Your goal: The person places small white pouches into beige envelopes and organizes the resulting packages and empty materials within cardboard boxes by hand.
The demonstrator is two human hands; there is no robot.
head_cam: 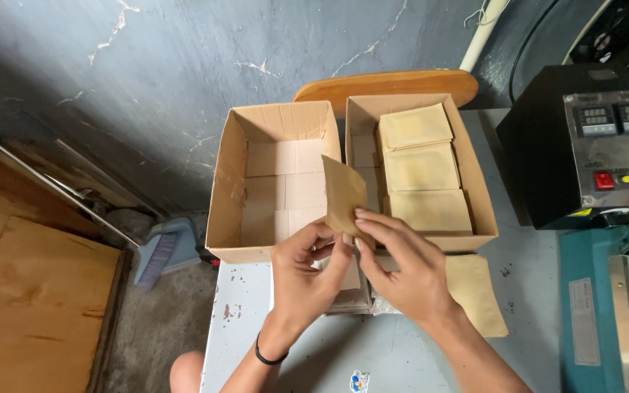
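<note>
Hands (pixel 362 266) are closed together on a brown paper pouch (pixel 343 195), held upright. Two cardboard boxes (pixel 227 182) are set just beyond on the worktop (pixel 402 349).

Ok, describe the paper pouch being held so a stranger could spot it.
On the white table stand two open cardboard boxes. In front of them, both hands pinch one brown paper pouch. It alone stands upright; the others lie flat.

The pouch (pixel 343 195) was matt brown kraft paper — like the stacks (pixel 422 167) in the right box (pixel 483 211). Left of it, the second box (pixel 221 204) was rough corrugated cardboard; behind both, a glossy wooden board (pixel 387 82).
</note>
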